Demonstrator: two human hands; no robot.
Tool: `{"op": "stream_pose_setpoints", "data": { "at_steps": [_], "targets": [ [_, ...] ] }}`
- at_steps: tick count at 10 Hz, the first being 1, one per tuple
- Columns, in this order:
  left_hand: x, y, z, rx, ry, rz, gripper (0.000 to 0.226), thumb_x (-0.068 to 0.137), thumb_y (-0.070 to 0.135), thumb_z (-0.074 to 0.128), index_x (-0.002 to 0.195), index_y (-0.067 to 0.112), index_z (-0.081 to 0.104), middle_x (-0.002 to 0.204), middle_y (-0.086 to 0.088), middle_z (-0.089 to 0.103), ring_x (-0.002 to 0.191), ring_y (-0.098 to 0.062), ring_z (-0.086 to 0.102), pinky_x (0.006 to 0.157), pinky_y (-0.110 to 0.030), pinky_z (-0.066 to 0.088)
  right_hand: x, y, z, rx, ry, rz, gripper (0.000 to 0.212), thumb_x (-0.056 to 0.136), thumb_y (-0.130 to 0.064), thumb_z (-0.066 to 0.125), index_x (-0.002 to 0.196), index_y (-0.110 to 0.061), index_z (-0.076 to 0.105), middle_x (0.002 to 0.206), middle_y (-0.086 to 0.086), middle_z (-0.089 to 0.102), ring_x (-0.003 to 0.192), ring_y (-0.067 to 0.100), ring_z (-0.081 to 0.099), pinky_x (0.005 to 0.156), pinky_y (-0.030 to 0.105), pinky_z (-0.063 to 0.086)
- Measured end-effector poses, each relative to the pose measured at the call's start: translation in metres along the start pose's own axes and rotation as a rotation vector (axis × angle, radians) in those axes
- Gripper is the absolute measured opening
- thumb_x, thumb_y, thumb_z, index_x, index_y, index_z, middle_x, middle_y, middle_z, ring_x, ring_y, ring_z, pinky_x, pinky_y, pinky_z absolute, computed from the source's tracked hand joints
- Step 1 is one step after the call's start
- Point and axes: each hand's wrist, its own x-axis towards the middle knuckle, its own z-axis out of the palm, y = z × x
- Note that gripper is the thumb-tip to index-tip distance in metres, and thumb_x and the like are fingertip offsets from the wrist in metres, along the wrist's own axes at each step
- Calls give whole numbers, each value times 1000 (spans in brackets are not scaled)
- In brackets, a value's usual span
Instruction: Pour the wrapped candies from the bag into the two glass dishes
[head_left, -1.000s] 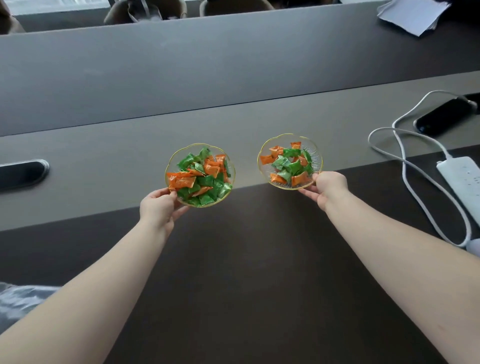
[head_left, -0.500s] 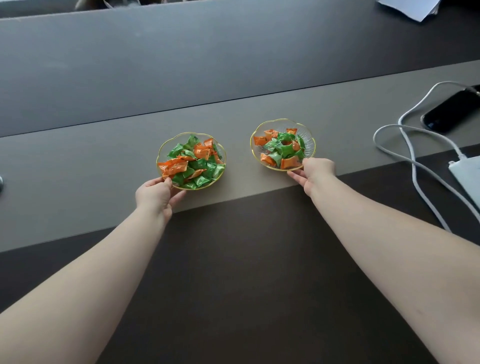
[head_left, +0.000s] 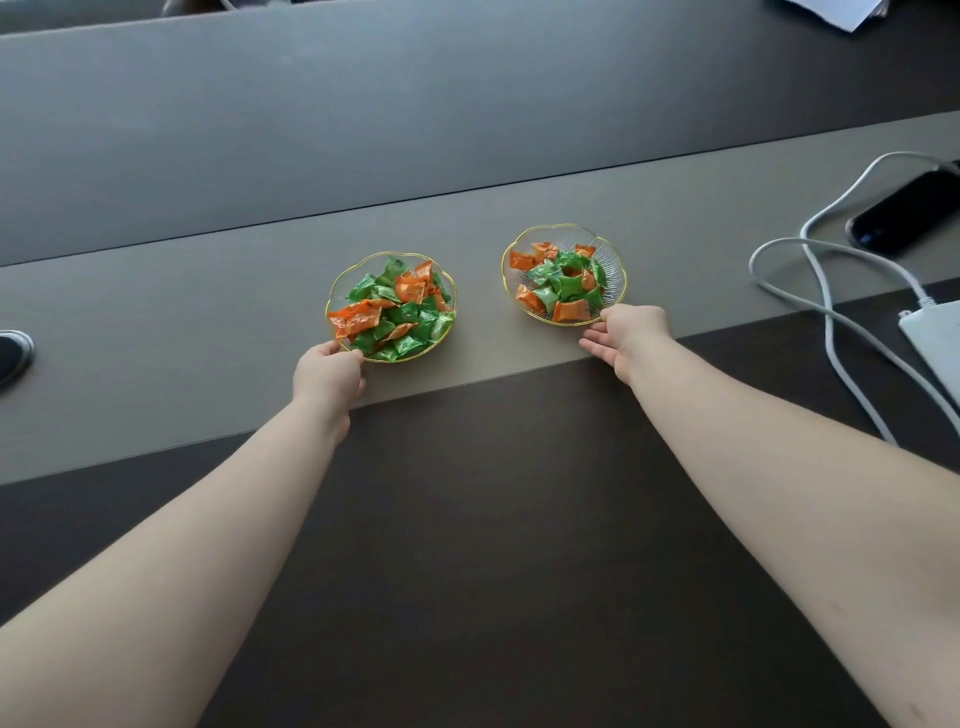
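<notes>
Two gold-rimmed glass dishes hold green and orange wrapped candies. The left dish (head_left: 347, 279) and the right dish (head_left: 611, 258) both rest on the lighter grey strip of the table. My left hand (head_left: 327, 375) pinches the left dish's near rim, thumb on top. The thumb of my right hand (head_left: 629, 332) is at the right dish's near rim, and its fingers lie low beside the dish's base. No bag is in view.
A white cable (head_left: 831, 291) loops at the right toward a white power strip (head_left: 935, 338). A black phone (head_left: 909, 208) lies beyond it. A grey partition (head_left: 415, 104) rises behind the dishes, with papers (head_left: 831, 10) at the top right. A dark oval fitting (head_left: 10, 353) sits at the left edge.
Both hands carried the dishes away from me and set them down on the lighter strip. The right hand's fingers have loosened beneath its dish.
</notes>
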Motion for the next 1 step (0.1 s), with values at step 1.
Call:
{"op": "stream_pose_setpoints", "data": {
  "at_steps": [1],
  "targets": [
    [-9, -4, -3, 198, 34, 60, 55, 80, 19, 52, 134, 13, 48, 133, -6, 58, 118, -25, 55, 101, -39, 46, -8, -1, -2, -78, -26, 27, 39, 93, 1, 39, 131, 6, 43, 129, 24, 56, 111, 34, 62, 76, 38, 57]
  ]
}}
